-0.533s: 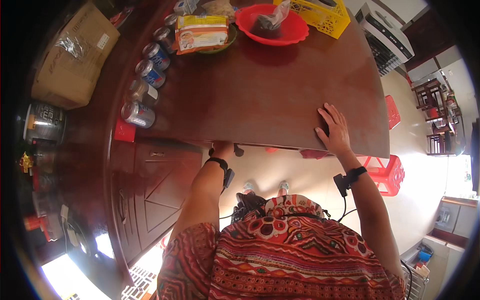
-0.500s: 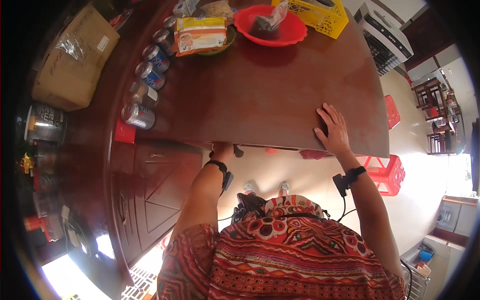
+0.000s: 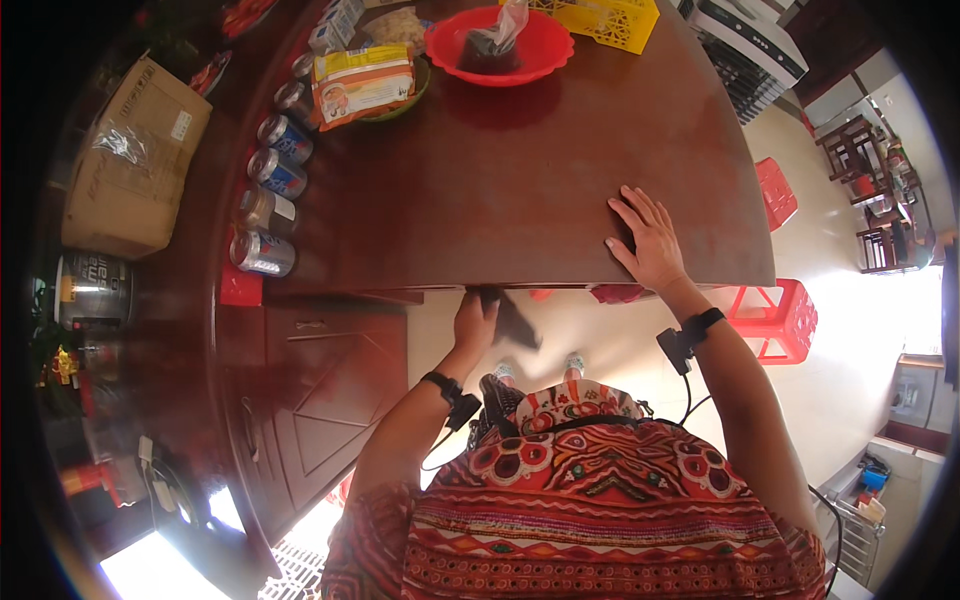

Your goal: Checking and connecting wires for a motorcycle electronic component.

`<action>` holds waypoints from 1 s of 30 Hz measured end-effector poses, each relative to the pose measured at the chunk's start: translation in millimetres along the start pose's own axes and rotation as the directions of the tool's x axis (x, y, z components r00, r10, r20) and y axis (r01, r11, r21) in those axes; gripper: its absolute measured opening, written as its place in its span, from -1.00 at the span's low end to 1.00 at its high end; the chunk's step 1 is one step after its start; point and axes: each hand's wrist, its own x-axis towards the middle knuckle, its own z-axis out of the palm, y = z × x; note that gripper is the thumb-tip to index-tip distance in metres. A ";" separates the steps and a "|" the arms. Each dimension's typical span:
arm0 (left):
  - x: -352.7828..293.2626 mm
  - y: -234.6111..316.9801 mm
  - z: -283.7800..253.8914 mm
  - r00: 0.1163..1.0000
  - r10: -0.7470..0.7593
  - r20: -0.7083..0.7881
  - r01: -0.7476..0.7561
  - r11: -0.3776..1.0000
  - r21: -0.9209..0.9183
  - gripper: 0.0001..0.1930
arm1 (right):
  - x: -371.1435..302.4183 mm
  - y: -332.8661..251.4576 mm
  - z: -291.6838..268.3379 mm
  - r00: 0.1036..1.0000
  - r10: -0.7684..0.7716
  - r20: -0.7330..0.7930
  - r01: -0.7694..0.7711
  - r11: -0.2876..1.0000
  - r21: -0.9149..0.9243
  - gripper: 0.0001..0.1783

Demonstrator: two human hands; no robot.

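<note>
My right hand [image 3: 648, 240] lies flat on the dark red-brown table [image 3: 480, 210] near its front edge, fingers spread, holding nothing. Just below that edge, my left hand [image 3: 474, 320] is closed around a dark, limp-looking thing [image 3: 516, 324]. It hangs to the right of my fingers, blurred, and its kind cannot be made out. Part of what my fingers grip is hidden by the hand itself. A dark red piece of cloth or plastic [image 3: 617, 293] shows under the table edge, between my two hands.
Several drink cans [image 3: 263, 252] line the table's left side. Beyond them are an orange-yellow food packet [image 3: 365, 88], a red bowl [image 3: 540, 50] with a dark bagged item, and a yellow basket [image 3: 625, 25]. A cardboard box [image 3: 140, 160] stands left; a red stool [image 3: 785, 320] stands right.
My left hand has come out from under the table edge towards me, with more of the dark thing showing. My right hand stays flat on the table. The view has shifted slightly.
</note>
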 end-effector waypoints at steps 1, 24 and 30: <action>5.3 0.5 4.9 0.999 0.031 -0.036 -0.027 0.995 0.092 -0.62 | 2.5 -3.5 2.5 1.000 -0.007 0.000 0.007 1.000 0.005 -0.41; -14.9 36.0 -12.8 0.862 -0.104 0.497 0.008 0.982 0.191 -0.55 | 43.7 -58.3 28.9 0.983 -0.180 0.023 0.178 0.981 0.083 -0.38; -2.4 71.3 58.6 0.966 0.077 0.247 -0.091 0.995 0.047 -0.56 | 38.0 -45.5 20.1 0.984 -0.170 0.046 0.168 0.985 0.042 -0.38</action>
